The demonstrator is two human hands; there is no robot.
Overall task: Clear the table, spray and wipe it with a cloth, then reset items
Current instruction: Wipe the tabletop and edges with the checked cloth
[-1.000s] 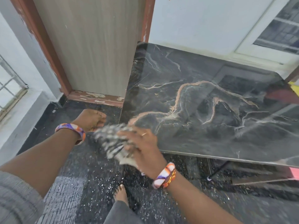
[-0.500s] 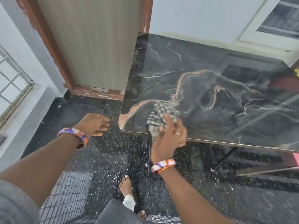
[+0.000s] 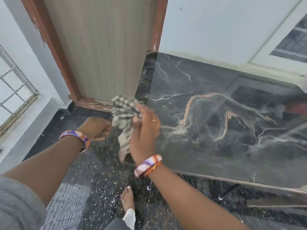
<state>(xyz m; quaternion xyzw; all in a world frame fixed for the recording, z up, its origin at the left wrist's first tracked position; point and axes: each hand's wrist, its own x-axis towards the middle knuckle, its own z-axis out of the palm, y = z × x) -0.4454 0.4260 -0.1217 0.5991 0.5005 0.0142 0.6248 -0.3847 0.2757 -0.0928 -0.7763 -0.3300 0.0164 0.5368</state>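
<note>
The dark marble-patterned table [image 3: 232, 130] fills the right half of the view, with nothing standing on its glossy top. My right hand [image 3: 144, 130] holds a black-and-white checked cloth [image 3: 124, 112] at the table's near left corner; the cloth is blurred, bunched above the fingers and trailing down below the palm. Just left of the cloth, off the table's edge and over the floor, my left hand [image 3: 96, 128] hovers with loosely curled fingers and nothing in it.
A wooden door [image 3: 103, 47] in a red-brown frame stands behind the table's left end. A white wall [image 3: 216, 27] runs along the table's far edge. Barred windows sit at left [image 3: 13, 90] and upper right. The speckled dark floor [image 3: 83, 180] shows my bare foot [image 3: 127, 198].
My right hand has swept the cloth leftward from the tabletop to the table's left corner and lifted it. My left hand has drifted closer to the cloth.
</note>
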